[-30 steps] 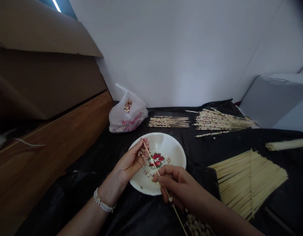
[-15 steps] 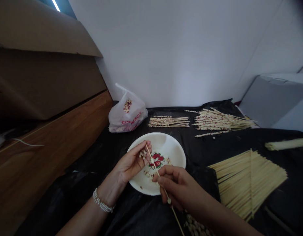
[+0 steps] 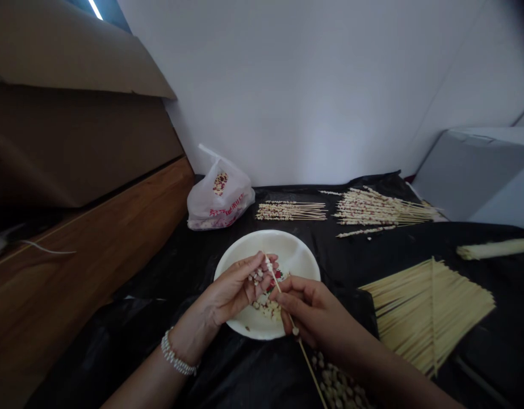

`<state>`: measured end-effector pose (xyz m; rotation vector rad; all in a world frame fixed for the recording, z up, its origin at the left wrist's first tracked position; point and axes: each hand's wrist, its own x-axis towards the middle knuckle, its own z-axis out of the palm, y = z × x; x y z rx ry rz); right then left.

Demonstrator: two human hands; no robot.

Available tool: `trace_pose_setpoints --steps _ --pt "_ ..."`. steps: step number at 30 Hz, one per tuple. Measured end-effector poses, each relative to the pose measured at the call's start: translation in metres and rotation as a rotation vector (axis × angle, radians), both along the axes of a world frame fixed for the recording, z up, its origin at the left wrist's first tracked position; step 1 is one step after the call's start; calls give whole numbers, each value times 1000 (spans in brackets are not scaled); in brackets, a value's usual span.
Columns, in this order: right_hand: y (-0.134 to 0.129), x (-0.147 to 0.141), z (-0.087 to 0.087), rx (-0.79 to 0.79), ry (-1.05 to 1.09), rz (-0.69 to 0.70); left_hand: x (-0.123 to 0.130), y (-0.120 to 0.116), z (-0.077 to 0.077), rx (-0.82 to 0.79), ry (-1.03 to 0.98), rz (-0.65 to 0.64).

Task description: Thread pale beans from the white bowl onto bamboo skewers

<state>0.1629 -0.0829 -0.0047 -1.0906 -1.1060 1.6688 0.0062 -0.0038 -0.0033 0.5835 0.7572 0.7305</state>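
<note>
A right hand (image 3: 302, 307) grips a slim, pale wooden skewer (image 3: 304, 355) slanting over a round white bowl (image 3: 304, 258), while the half-curled left hand (image 3: 234, 289) cradles small cream-coloured pieces (image 3: 256, 276) at its upper end. Threaded skewers (image 3: 276, 212) line the black plastic sheet's (image 3: 253, 375) far edge.

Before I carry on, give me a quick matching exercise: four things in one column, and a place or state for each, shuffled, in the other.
1. Right hand
2. Bowl
3. Bag
4. Bare sticks

A. Bears red lettering
B. Piled on the black sheet, toward the picture's right side
C. Gripping a thin stick
D. Round, with a red pattern inside

Right pairs: 1-C, 2-D, 3-A, 4-B
</note>
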Motion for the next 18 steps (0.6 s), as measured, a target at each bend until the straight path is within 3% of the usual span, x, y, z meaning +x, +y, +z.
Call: trace_pose_setpoints --steps 11,18 --pt "-3 0 1 -17 17 -2 -1 9 7 -44 40 203" --pt "-5 -1 5 -50 32 57 -4 13 3 -12 36 207"
